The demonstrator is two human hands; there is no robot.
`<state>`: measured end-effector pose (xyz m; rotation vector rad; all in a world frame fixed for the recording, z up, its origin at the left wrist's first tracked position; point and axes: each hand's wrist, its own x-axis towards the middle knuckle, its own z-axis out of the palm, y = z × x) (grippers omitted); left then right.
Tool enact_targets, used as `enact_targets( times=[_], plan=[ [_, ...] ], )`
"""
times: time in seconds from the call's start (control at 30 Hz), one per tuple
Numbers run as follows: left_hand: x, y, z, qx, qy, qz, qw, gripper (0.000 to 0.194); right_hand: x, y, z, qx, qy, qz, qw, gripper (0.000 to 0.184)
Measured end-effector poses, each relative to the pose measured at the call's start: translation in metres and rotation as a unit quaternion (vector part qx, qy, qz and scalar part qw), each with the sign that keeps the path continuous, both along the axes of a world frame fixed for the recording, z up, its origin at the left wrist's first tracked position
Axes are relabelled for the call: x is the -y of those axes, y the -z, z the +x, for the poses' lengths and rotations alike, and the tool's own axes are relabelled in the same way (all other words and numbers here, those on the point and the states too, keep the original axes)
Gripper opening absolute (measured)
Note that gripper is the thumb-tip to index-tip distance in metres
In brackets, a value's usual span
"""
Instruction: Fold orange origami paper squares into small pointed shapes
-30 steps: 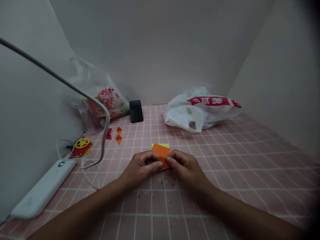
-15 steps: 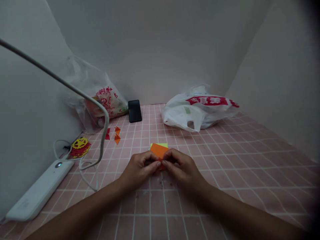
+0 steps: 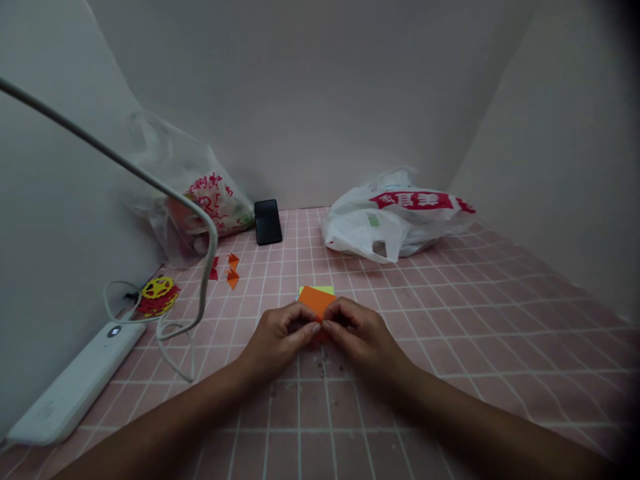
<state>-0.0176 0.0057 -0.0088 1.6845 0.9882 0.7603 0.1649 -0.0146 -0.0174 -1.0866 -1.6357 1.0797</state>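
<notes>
Orange paper square [image 3: 315,298], pinched at its near edge between two hands, near centre of the pink tiled surface [image 3: 465,333].
The near edge of the square is gripped between thumb and fingers by the left hand [image 3: 281,337] and the right hand [image 3: 364,335], the thumb tips being set nearly together; its near part is hidden by the fingers. A yellow sheet [image 3: 326,290] is seen just beyond it. To the far left are placed two folded orange pieces [image 3: 233,278] and a red piece [image 3: 214,269], partly covered by a cable [image 3: 207,287]. Farther off, a dark phone [image 3: 269,223] is laid between a printed clear bag [image 3: 215,200] and a white bag [image 3: 367,232]. At left are listed yellow and red cut-outs [image 3: 158,287] and a white elongated device [image 3: 75,387].
</notes>
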Motion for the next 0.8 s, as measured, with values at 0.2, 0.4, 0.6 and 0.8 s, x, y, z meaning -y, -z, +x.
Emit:
enact_targets(
  times=[0.2,0.4,0.6,0.8],
  plan=[
    [0.0014,-0.0007,0.0015,0.008,0.007,0.020,1.000,0.012,0.0011,-0.0007,-0.0002,0.035,-0.008,0.032,0.999,0.011],
    [0.0020,-0.0026,0.0031,0.014,-0.004,0.043,0.999,0.010,0.0025,0.0010,-0.0010,0.034,-0.011,0.034,0.999,0.013],
    [0.0033,-0.0028,0.0030,0.014,-0.008,0.047,0.999,0.011,0.0042,0.0011,-0.0040,0.027,-0.007,0.013,1.000,0.013],
    [0.0041,-0.0050,0.0025,-0.003,-0.030,0.035,0.999,0.014,0.0050,0.0005,-0.0059,-0.032,-0.022,-0.050,0.998,0.008]
  ],
)
